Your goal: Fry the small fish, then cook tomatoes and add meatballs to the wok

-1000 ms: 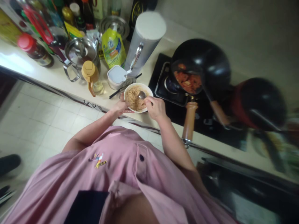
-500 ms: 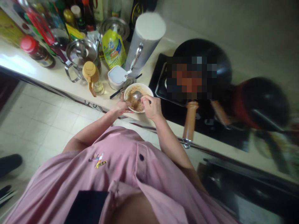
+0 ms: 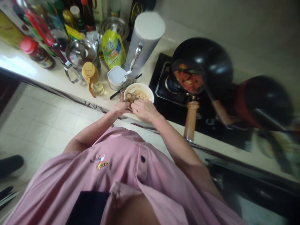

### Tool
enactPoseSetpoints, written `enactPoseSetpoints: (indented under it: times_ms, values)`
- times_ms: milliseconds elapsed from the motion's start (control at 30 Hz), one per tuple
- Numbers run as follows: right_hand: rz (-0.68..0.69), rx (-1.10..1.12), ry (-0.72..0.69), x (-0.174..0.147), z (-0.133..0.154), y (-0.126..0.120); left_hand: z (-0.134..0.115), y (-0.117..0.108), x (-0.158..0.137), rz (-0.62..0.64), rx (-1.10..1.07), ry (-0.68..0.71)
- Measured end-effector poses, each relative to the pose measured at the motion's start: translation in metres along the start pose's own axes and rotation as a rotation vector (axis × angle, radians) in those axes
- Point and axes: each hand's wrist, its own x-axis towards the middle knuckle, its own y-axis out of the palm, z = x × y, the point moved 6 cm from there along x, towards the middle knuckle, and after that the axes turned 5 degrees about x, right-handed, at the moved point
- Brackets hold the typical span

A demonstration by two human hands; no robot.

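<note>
Currently, head view, my only feed: the white bowl [image 3: 150,93] sits at the front edge of the pale counter [image 3: 104,101], just left of the black stove [image 3: 161,107]. Whether its base rests on the counter I cannot tell. Left hand [image 3: 120,107] grips the bowl from its left side, fingers wrapped about the wall. Right hand [image 3: 144,110] crosses the near rim, fingers closed on a spoon [image 3: 131,96]; handle mostly hidden by the knuckles, tip blurred, down in a tan, lumpy mixture [image 3: 141,94] toward the bowl's left. The two hands are close together at the rim.

Behind the bowl I note a lidded white container [image 3: 116,78], a tall pitcher [image 3: 145,42] and a yellow-green pouch [image 3: 113,48]. Further left, a small bottle with a yellow cap [image 3: 90,74]. On the stove, a black wok [image 3: 214,65] holds reddish food [image 3: 188,79]; its wooden handle [image 3: 191,118] points toward the wearer.
</note>
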Motion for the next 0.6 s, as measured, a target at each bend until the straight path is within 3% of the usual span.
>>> enactPoseSetpoints:
  times_ms: [100,200,400,467,600]
  values:
    - [-0.032,0.105,-0.055,-0.025,0.012,-0.009,0.000,0.000,-0.001,-0.010,-0.008,0.008]
    - [-0.063,0.244,-0.007,-0.046,0.004,-0.014,0.001,0.000,-0.001,0.008,-0.030,0.017]
    - [-0.176,0.029,0.337,-0.028,-0.032,-0.011,0.003,-0.008,0.005,0.014,-0.034,0.014]
    - [-0.128,0.009,0.320,-0.018,-0.026,-0.005,0.002,-0.009,0.008,0.017,-0.021,0.019]
    - [-0.102,0.069,0.133,-0.020,-0.003,0.000,0.002,-0.010,0.010,0.011,-0.048,0.021]
